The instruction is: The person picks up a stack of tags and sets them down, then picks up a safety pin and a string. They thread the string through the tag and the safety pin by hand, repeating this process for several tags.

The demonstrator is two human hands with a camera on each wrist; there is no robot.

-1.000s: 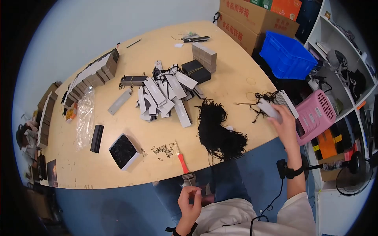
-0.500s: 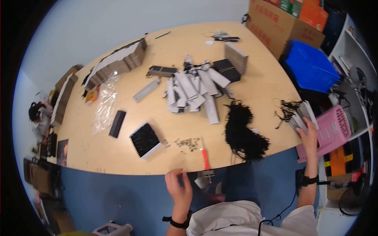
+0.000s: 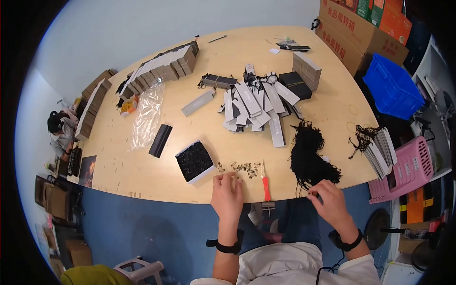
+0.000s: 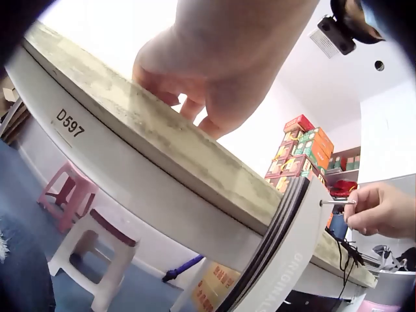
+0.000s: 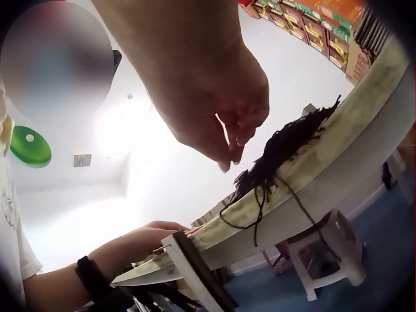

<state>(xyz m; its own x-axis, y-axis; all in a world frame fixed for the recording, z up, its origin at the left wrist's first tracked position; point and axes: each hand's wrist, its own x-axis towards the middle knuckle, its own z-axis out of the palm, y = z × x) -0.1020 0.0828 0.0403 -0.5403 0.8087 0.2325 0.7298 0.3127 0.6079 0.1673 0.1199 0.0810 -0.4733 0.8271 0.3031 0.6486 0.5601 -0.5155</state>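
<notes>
My left hand (image 3: 228, 197) reaches over the table's front edge, bent fingers down beside several small metal pins (image 3: 246, 168). In the left wrist view its thumb and fingers stand a little apart at the tabletop. The right hand (image 3: 328, 204) is at the near end of a thick bundle of black cords (image 3: 308, 154). Its thumb and forefinger tips come close together just above the cords in the right wrist view, with nothing seen between them. A red-handled tool (image 3: 266, 189) with a thin metal shaft lies between the hands. Printed tags (image 4: 296, 253) stand at the table edge below it.
A white box (image 3: 202, 177) of small black pieces stands left of the pins. Grey tags (image 3: 259, 102) lie heaped mid-table. Corded tags (image 3: 380, 151) rest at the right edge beside a pink basket (image 3: 406, 164). Tag stacks (image 3: 161, 66) line the back left.
My right hand has let go of the tags at the right edge and moved left to the cord bundle. The left hand has moved forward over the table edge to the pins.
</notes>
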